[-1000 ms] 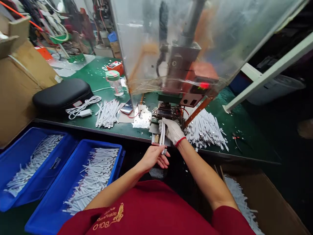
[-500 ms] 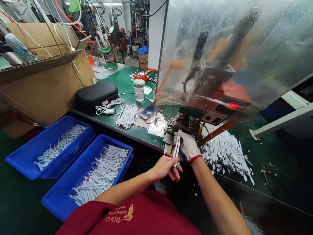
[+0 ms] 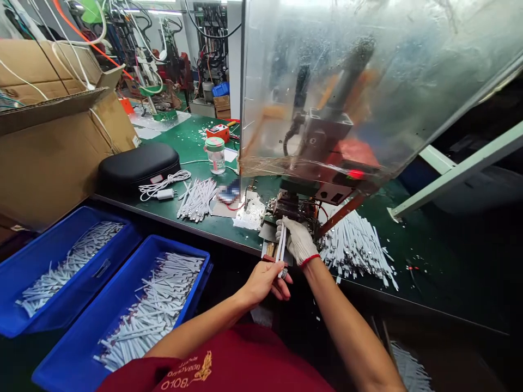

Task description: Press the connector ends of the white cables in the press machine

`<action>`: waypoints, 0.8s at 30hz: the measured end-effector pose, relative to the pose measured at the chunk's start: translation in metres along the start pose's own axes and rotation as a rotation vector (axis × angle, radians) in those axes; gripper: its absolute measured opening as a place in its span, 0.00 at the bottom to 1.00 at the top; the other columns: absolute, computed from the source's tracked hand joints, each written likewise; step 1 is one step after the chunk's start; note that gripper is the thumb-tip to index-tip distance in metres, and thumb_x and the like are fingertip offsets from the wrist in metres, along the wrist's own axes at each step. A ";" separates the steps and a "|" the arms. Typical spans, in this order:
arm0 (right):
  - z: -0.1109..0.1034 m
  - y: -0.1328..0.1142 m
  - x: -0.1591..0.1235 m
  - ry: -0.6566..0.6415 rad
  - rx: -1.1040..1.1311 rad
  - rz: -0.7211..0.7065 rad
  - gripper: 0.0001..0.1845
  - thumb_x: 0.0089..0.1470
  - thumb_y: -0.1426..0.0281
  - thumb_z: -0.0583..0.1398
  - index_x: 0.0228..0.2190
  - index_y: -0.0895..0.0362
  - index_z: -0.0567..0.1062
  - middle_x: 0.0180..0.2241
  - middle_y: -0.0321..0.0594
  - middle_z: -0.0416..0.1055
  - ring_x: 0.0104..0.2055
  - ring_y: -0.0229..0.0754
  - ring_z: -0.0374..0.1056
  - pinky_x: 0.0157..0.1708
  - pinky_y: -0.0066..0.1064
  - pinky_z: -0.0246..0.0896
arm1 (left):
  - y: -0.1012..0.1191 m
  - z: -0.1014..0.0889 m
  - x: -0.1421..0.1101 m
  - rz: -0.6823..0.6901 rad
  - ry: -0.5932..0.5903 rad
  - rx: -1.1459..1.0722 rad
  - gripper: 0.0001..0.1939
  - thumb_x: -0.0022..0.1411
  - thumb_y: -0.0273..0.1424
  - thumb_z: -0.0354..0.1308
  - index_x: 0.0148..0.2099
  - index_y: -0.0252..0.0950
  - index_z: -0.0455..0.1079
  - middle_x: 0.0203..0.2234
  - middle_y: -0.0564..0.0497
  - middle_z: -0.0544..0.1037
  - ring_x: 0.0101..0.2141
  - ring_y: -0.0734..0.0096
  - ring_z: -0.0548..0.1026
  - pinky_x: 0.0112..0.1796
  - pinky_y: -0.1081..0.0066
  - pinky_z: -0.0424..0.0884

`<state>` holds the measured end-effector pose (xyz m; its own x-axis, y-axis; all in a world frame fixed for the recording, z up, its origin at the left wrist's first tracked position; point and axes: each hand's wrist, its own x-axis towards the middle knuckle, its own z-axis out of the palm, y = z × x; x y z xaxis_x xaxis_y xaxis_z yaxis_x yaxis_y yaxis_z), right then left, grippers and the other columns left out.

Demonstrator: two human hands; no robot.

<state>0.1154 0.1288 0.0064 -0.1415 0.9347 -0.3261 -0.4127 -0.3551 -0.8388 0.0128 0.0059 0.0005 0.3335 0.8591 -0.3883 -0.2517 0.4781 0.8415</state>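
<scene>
My gloved right hand (image 3: 296, 241) clenched around white strips (image 3: 281, 246), long axis nearly upright, pointing far, bare left hand (image 3: 265, 283) curled just below, its grip hard to make out, press base (image 3: 288, 207) partly hidden behind the glove

"What colours fill the bottom of the frame?"

"A dark red shirt (image 3: 229, 362) with a gold emblem (image 3: 203, 366), and two bright blue bins (image 3: 75, 272) at lower left."

"And the right hand (image 3: 295, 242)?"

"Its glove is white with a red wrist band, and the strips (image 3: 281, 245) it holds are white too. Behind it, the workbench (image 3: 183, 136) is green, flecked with white scraps."
</scene>
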 end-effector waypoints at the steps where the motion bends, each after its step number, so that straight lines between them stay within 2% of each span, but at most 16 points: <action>1: 0.000 0.000 0.000 -0.001 0.004 -0.004 0.14 0.47 0.62 0.68 0.26 0.60 0.73 0.19 0.37 0.68 0.18 0.35 0.63 0.17 0.27 0.63 | -0.001 0.000 0.000 0.002 0.002 -0.008 0.34 0.51 0.59 0.55 0.32 0.27 0.72 0.16 0.46 0.75 0.17 0.70 0.73 0.21 0.74 0.66; 12: -0.003 0.006 0.003 0.008 0.030 -0.022 0.11 0.47 0.64 0.66 0.26 0.60 0.74 0.20 0.38 0.69 0.18 0.35 0.64 0.17 0.26 0.61 | -0.005 -0.001 0.000 0.028 -0.001 -0.006 0.33 0.55 0.57 0.54 0.33 0.27 0.73 0.18 0.45 0.76 0.19 0.69 0.75 0.22 0.74 0.67; 18: 0.004 -0.010 -0.011 -0.039 0.043 -0.031 0.12 0.46 0.65 0.67 0.28 0.61 0.75 0.21 0.39 0.69 0.20 0.36 0.65 0.19 0.27 0.63 | 0.001 0.001 -0.010 0.101 -0.040 0.023 0.32 0.59 0.56 0.52 0.35 0.27 0.73 0.18 0.44 0.77 0.20 0.70 0.75 0.24 0.74 0.68; 21: 0.003 -0.016 -0.024 -0.114 0.054 -0.021 0.15 0.46 0.62 0.68 0.30 0.61 0.75 0.22 0.39 0.69 0.21 0.35 0.65 0.21 0.27 0.64 | -0.013 -0.004 -0.020 0.081 -0.093 0.074 0.31 0.60 0.55 0.51 0.37 0.28 0.73 0.20 0.44 0.78 0.19 0.71 0.74 0.24 0.74 0.69; 24: -0.004 -0.011 -0.036 -0.076 0.075 -0.014 0.16 0.44 0.62 0.69 0.28 0.62 0.75 0.23 0.40 0.69 0.22 0.36 0.65 0.23 0.29 0.65 | -0.034 -0.016 -0.032 0.022 -0.095 0.146 0.30 0.61 0.56 0.49 0.35 0.31 0.69 0.18 0.47 0.76 0.16 0.72 0.71 0.20 0.75 0.64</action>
<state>0.1291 0.0987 0.0258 -0.2025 0.9389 -0.2783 -0.4806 -0.3429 -0.8072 -0.0035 -0.0345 -0.0219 0.4158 0.8445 -0.3374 -0.1278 0.4216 0.8978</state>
